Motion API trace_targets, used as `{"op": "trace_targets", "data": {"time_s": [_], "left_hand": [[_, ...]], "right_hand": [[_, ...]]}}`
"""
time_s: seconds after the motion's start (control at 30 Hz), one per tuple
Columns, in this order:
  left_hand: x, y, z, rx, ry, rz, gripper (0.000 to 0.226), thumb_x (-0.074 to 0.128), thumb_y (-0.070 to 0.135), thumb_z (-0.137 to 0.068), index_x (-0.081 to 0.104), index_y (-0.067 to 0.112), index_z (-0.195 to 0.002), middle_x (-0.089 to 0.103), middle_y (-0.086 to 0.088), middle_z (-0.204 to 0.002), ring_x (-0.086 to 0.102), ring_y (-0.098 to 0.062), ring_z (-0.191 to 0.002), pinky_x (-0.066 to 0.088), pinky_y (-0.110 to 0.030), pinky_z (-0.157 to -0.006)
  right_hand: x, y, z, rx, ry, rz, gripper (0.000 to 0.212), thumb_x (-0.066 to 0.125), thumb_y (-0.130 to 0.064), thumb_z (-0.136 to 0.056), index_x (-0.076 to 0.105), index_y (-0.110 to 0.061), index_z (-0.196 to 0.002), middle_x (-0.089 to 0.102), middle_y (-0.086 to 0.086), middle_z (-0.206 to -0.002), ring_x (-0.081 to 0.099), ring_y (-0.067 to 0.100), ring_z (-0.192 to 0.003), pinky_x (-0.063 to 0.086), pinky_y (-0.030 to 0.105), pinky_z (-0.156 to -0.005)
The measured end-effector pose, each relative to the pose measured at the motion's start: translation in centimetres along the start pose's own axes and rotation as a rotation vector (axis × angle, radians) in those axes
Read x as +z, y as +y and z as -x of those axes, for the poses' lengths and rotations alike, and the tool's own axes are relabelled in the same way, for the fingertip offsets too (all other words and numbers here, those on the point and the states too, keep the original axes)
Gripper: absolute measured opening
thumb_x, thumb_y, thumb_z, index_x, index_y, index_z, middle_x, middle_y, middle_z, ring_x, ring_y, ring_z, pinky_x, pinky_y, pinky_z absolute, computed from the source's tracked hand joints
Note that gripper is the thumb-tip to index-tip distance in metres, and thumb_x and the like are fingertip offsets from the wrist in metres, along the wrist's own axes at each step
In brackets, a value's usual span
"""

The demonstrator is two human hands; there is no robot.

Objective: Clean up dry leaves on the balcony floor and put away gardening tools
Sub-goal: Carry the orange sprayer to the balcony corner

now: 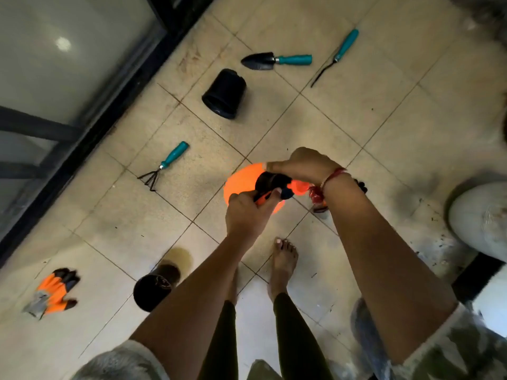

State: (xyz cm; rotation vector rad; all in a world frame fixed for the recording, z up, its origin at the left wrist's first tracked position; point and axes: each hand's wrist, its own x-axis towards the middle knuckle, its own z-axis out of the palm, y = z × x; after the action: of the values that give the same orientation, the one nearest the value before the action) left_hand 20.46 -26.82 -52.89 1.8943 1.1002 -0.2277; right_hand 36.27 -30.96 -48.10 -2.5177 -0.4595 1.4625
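The round orange plastic spray bottle point(238, 185) hangs above the tiled floor point(356, 119). The left grip point(247, 212) clasps its near side and the right grip point(304, 165) pinches its black pump head point(267, 182). It is probably best kept upright with the head snug before fetching the teal-handled hand rake point(164, 165), well left of the grips.

Held orange bottle point(238, 185): body mostly covered by left hand point(247, 215) and right hand point(304, 165); the head's shape is unclear.
Small red item point(315, 196) under the right wrist: unidentifiable.
Black pot point(153, 290), below-left of the grip: partly behind left forearm point(192, 297).
Gloves point(53, 290), further left: blurred.
Pale rounded object point(480, 215), right of the grip: cropped by the frame edge.
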Motion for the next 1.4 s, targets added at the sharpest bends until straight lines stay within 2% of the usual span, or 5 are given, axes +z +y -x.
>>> {"op": "trace_targets", "data": {"time_s": [0.3, 0.57, 0.97, 1.17, 1.4], "left_hand": [[-4.8, 4.1, 5.5, -0.308, 0.25, 0.502, 0.056, 0.061, 0.04, -0.088, 0.032, 0.022, -0.044, 0.027, 0.003, -0.037, 0.03, -0.008, -0.04, 0.019, -0.026, -0.047], [-6.7, 8.1, 6.8, -0.259, 0.156, 1.055, 0.045, 0.044, 0.059, -0.084, 0.059, 0.017, -0.072, 0.055, -0.004, -0.066, 0.052, -0.015, -0.062, 0.04, -0.028, -0.061], [-6.8, 5.9, 8.9, 0.378, -0.337, 0.396, 0.082, 0.057, 0.006, -0.082, 0.009, 0.004, -0.148, 0.026, -0.001, -0.138, 0.027, -0.005, -0.13, 0.029, -0.011, -0.102], [-11.4, 2.0, 10.8, -0.231, 0.218, 0.739, 0.018, 0.057, 0.032, -0.081, 0.07, 0.02, -0.082, 0.07, -0.001, -0.088, 0.062, -0.017, -0.086, 0.045, -0.03, -0.076], [-14.6, 1.9, 11.2, -0.516, 0.032, 1.069, 0.059, 0.045, 0.057, -0.089, 0.052, 0.018, -0.133, 0.052, 0.004, -0.136, 0.037, -0.013, -0.131, 0.022, -0.041, -0.107]], "right_hand": [[-2.6, -2.6, 8.5, 0.001, 0.315, -0.795, 0.047, 0.052, -0.041, -0.093, 0.057, 0.006, -0.085, 0.048, 0.01, -0.069, 0.058, 0.023, -0.065, 0.037, 0.033, -0.069], [3.3, -4.1, 13.5, 0.054, -0.039, -0.972, 0.034, 0.051, -0.045, -0.092, 0.067, -0.016, -0.095, 0.069, 0.001, -0.095, 0.066, 0.015, -0.089, 0.052, 0.032, -0.075], [1.2, -3.1, 12.8, -0.24, 0.122, -0.598, 0.019, 0.066, -0.024, -0.087, 0.066, -0.006, -0.084, 0.062, 0.007, -0.07, 0.06, 0.021, -0.065, 0.049, 0.029, -0.06], [2.6, -2.3, 13.5, -0.306, 0.065, -0.441, 0.016, 0.065, -0.026, -0.088, 0.065, -0.009, -0.086, 0.064, 0.0, -0.074, 0.06, 0.022, -0.079, 0.042, 0.035, -0.074], [2.6, -2.7, 14.8, -0.354, -0.122, -0.317, 0.026, 0.07, -0.027, -0.083, 0.06, -0.003, -0.088, 0.059, -0.002, -0.068, 0.056, 0.02, -0.074, 0.041, 0.037, -0.074]]}}
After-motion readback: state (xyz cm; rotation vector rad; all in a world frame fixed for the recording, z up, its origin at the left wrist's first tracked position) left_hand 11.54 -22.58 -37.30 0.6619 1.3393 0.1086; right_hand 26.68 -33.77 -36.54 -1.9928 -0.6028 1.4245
